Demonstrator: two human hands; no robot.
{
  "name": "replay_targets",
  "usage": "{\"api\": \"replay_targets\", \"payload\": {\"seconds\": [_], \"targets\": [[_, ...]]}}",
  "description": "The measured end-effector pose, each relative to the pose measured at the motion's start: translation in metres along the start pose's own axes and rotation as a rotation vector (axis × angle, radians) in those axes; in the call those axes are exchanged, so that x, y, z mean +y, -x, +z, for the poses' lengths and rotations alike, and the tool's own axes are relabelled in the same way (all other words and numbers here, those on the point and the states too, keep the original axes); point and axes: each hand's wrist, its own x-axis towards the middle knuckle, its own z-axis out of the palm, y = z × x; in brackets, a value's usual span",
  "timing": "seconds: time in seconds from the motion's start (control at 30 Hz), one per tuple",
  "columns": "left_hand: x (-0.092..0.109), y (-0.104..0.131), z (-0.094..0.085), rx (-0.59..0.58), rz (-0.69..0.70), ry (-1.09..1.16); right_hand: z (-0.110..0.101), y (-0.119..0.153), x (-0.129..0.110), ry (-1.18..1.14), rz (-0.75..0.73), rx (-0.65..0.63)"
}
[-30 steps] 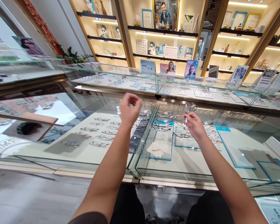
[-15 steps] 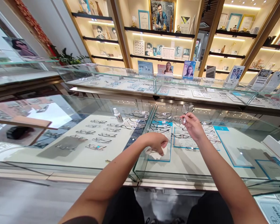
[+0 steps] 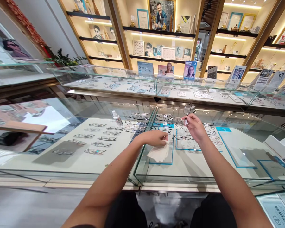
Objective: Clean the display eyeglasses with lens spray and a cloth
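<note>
My right hand point(image 3: 195, 127) is closed on a pair of eyeglasses point(image 3: 189, 109), lifted above the glass counter with one round lens showing past my fingertips. My left hand point(image 3: 154, 138) is lower and to the left, its fingers pinched at the upper edge of a pale cleaning cloth point(image 3: 159, 153). The cloth hangs down over the counter top. Under the glass around both hands lie rows of eyeglass frames point(image 3: 184, 137). A small white bottle point(image 3: 117, 118) stands on the glass farther left.
A glass display counter point(image 3: 199, 172) runs in front of me. White holders point(image 3: 276, 147) stand at its right end. A wooden-edged mirror or tray point(image 3: 38, 128) is at the left. Behind is a second showcase point(image 3: 102, 83) with upright cards, then lit wall shelves point(image 3: 161, 33).
My left hand has closed on the cloth's upper edge and raised it slightly, so more of it shows. My right hand still holds the eyeglasses. The view has shifted slightly.
</note>
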Motion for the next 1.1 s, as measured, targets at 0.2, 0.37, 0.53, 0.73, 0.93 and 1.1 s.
{"api": "replay_targets", "payload": {"seconds": [0.2, 0.37, 0.53, 0.73, 0.93, 1.1], "targets": [[-0.011, -0.005, -0.01, 0.194, -0.024, 0.629, -0.003, -0.001, -0.001, -0.004, -0.014, -0.008], [-0.011, -0.01, -0.011, 0.235, 0.007, 1.034, -0.002, 0.0, -0.004, -0.018, -0.013, 0.013], [-0.008, -0.016, -0.003, 0.319, 0.057, 1.197, 0.004, 0.003, -0.007, -0.031, -0.011, 0.011], [0.007, -0.017, 0.008, 0.377, 0.196, 1.233, 0.011, 0.009, -0.004, 0.055, -0.047, -0.001], [0.025, -0.015, 0.016, 0.408, 0.322, 1.262, 0.015, 0.011, 0.003, 0.096, -0.072, 0.059], [0.037, -0.02, 0.03, 0.551, 0.398, 1.258, 0.022, 0.015, 0.005, -0.002, -0.018, 0.037]]}}
